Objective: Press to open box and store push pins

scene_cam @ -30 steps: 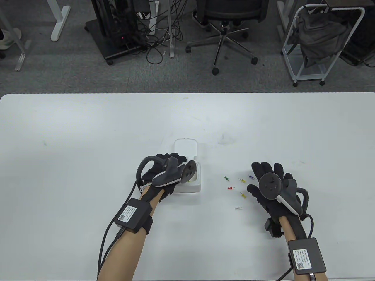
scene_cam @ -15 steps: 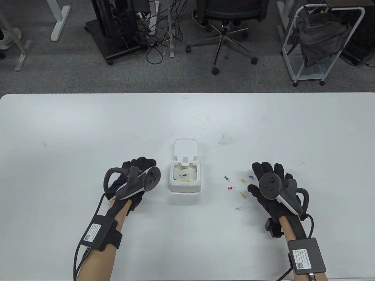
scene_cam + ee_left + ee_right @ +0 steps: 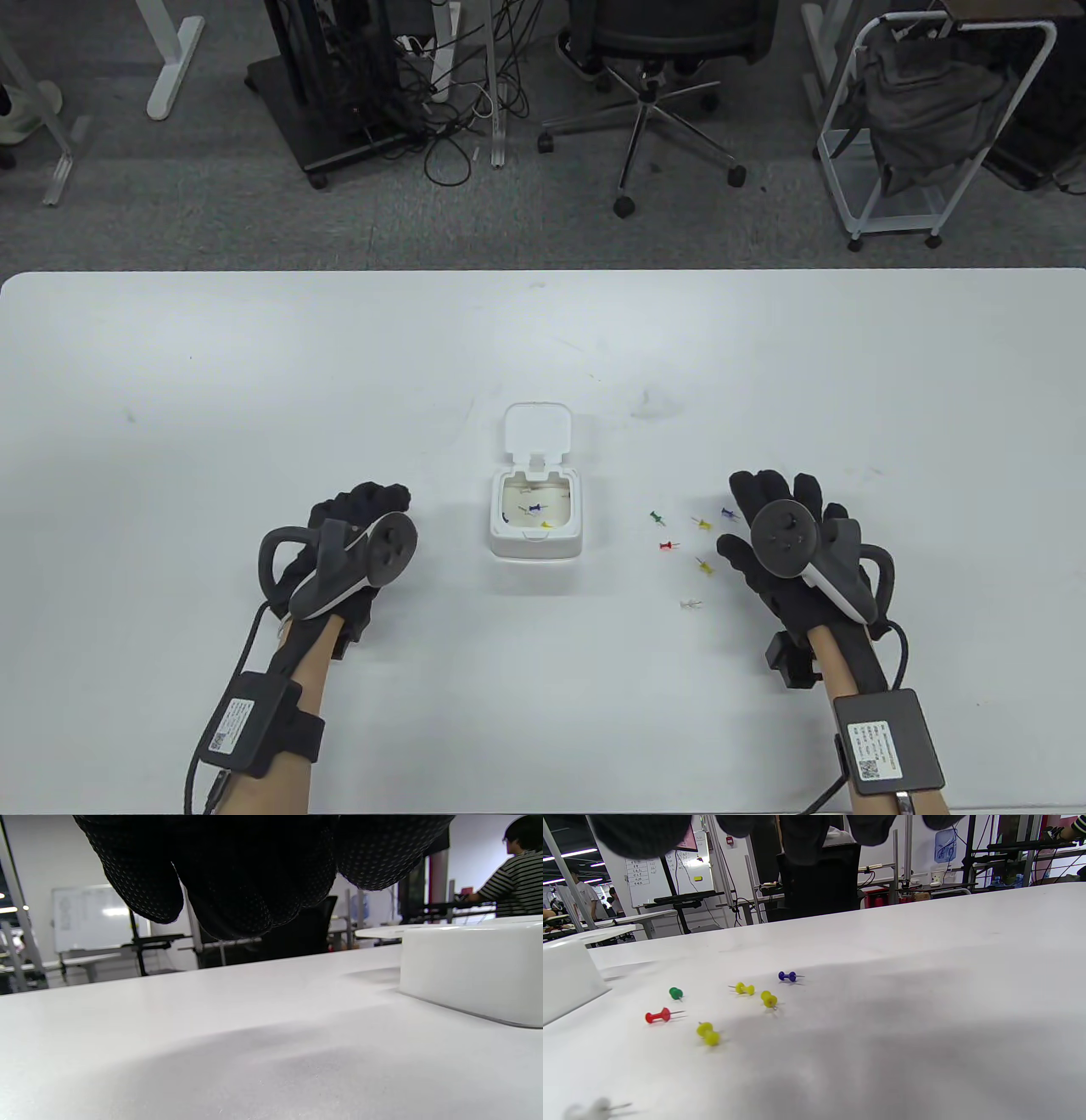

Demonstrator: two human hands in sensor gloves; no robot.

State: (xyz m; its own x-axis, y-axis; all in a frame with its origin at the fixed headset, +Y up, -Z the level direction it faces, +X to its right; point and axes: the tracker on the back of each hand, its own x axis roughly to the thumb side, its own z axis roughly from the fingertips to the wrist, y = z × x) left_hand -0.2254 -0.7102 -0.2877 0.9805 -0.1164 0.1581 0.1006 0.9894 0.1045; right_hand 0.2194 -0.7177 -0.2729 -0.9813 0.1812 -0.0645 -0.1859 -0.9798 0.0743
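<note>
On the table point(image 3: 254, 382) the box point(image 3: 536, 548) stood lid-up between my two empty hands, left hand point(image 3: 352, 543) loosely curled, I think, right hand point(image 3: 776, 531) spread flat. Six loose push pins point(image 3: 702, 564) lay beside my right hand; a careless sweep could scatter them or prick the glove.

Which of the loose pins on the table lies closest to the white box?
The green pin: it lies leftmost of the scattered pins, nearest the box. The red pin comes next.

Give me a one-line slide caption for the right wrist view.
Seven loose push pins lie scattered on the white table beside the white box.
</note>
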